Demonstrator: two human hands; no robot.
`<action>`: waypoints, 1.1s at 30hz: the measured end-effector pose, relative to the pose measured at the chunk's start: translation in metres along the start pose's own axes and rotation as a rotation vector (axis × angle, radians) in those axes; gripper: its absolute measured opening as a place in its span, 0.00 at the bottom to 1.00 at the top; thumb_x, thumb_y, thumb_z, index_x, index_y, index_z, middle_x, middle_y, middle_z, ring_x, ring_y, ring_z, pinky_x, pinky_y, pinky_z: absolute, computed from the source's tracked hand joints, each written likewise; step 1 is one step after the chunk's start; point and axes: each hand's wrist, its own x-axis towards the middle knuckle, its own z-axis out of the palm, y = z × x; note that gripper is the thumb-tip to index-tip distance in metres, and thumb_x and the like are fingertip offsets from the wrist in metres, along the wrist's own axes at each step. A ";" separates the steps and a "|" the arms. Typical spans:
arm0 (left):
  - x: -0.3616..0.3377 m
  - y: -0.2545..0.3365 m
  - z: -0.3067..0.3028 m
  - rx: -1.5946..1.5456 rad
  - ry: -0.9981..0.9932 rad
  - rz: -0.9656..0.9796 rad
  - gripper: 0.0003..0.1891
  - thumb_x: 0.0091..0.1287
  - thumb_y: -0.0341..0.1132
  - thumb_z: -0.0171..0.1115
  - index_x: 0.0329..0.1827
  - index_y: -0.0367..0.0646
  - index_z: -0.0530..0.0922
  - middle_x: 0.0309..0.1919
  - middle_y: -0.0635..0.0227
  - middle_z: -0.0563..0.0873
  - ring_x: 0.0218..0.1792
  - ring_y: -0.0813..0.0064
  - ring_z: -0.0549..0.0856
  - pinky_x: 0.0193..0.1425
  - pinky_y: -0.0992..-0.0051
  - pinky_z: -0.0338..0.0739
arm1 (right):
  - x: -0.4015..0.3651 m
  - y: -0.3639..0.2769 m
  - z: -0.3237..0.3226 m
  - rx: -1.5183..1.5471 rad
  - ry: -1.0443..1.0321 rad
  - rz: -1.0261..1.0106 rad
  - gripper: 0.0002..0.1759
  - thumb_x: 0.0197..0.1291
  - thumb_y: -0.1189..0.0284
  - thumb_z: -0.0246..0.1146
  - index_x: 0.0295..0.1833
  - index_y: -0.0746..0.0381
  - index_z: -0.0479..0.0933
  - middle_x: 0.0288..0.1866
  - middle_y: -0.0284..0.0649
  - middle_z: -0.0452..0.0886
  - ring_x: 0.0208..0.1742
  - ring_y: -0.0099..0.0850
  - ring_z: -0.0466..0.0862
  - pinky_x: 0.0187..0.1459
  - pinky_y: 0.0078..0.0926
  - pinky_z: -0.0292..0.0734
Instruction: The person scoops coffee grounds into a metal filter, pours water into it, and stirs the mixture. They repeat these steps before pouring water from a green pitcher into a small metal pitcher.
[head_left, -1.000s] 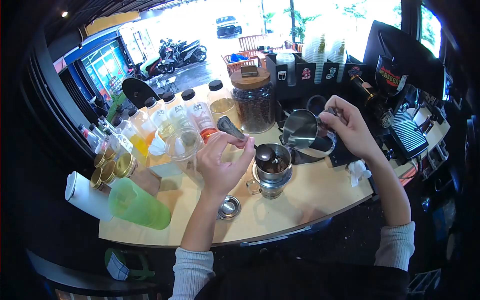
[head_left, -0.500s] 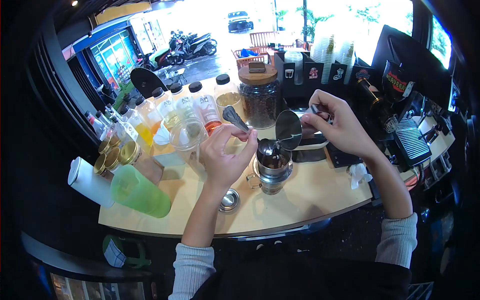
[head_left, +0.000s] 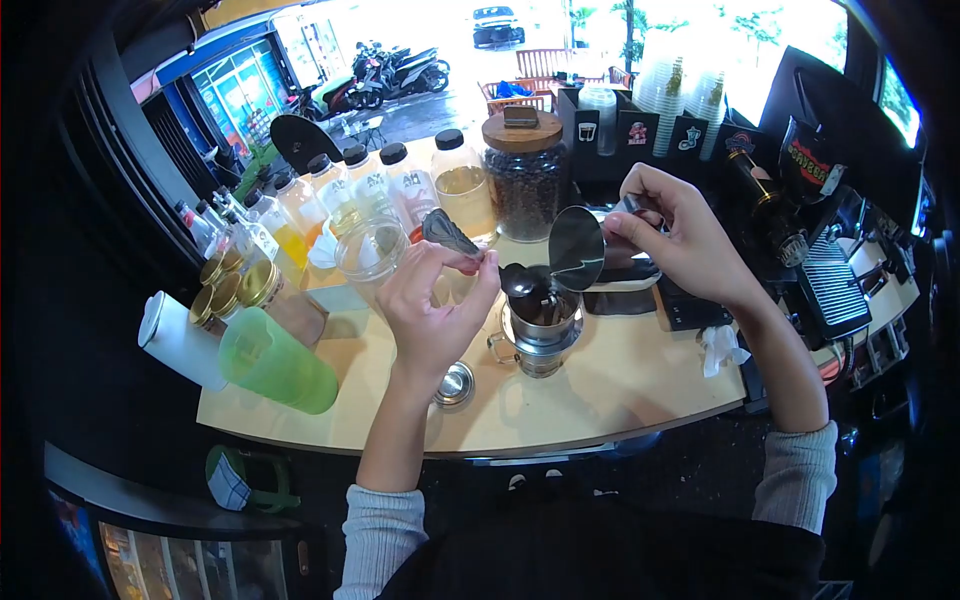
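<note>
My left hand (head_left: 432, 305) pinches the handle of a dark metal spoon (head_left: 497, 267), whose bowl rests over a steel drip filter (head_left: 540, 322) set on a glass cup. My right hand (head_left: 682, 240) grips the handle of a steel pitcher (head_left: 579, 249), tipped steeply so its spout hangs just above the filter and the spoon bowl. A small round steel lid (head_left: 455, 383) lies on the wooden counter (head_left: 620, 375) beside my left wrist.
Capped syrup bottles (head_left: 385, 190) stand in a row at the back left, next to a coffee bean jar (head_left: 524, 185) with a wooden lid. A green tumbler (head_left: 275, 362) and white bottle (head_left: 180, 340) lie at the left edge. An espresso machine (head_left: 835, 265) stands right.
The pitcher has tipped from nearly level to steeply tilted and moved left over the filter. My left hand keeps the spoon over the filter. The view has shifted slightly.
</note>
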 end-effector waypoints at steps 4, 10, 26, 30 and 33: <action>-0.004 0.004 -0.003 0.030 -0.004 -0.006 0.07 0.51 0.24 0.72 0.25 0.39 0.79 0.22 0.67 0.84 0.25 0.73 0.83 0.32 0.75 0.74 | 0.002 0.002 0.006 0.005 -0.017 -0.017 0.14 0.62 0.74 0.64 0.32 0.62 0.64 0.24 0.24 0.59 0.28 0.12 0.59 0.28 0.14 0.57; -0.006 0.008 -0.005 0.064 -0.024 -0.002 0.07 0.52 0.25 0.72 0.25 0.40 0.79 0.22 0.68 0.84 0.25 0.72 0.83 0.33 0.74 0.74 | 0.011 0.003 0.013 0.044 -0.030 -0.051 0.14 0.62 0.71 0.65 0.33 0.67 0.67 0.20 0.31 0.67 0.29 0.15 0.75 0.29 0.19 0.70; -0.007 0.013 -0.003 0.078 -0.037 -0.017 0.07 0.52 0.25 0.72 0.25 0.40 0.80 0.22 0.68 0.83 0.25 0.72 0.82 0.33 0.73 0.74 | 0.011 0.012 0.002 -0.118 0.012 -0.060 0.14 0.61 0.72 0.65 0.32 0.66 0.67 0.18 0.31 0.63 0.27 0.16 0.76 0.27 0.21 0.68; -0.007 0.012 -0.001 0.080 -0.032 -0.005 0.07 0.53 0.26 0.72 0.25 0.40 0.80 0.22 0.68 0.83 0.26 0.72 0.82 0.34 0.73 0.73 | 0.003 0.005 -0.006 -0.138 0.016 -0.043 0.14 0.61 0.72 0.65 0.32 0.66 0.66 0.19 0.30 0.61 0.27 0.15 0.74 0.28 0.20 0.69; -0.007 0.012 -0.001 0.080 -0.028 0.007 0.07 0.52 0.25 0.72 0.25 0.40 0.79 0.22 0.68 0.83 0.26 0.72 0.82 0.34 0.73 0.73 | -0.001 0.002 -0.009 -0.148 0.011 -0.037 0.14 0.61 0.72 0.65 0.32 0.66 0.66 0.21 0.30 0.63 0.29 0.15 0.75 0.30 0.19 0.71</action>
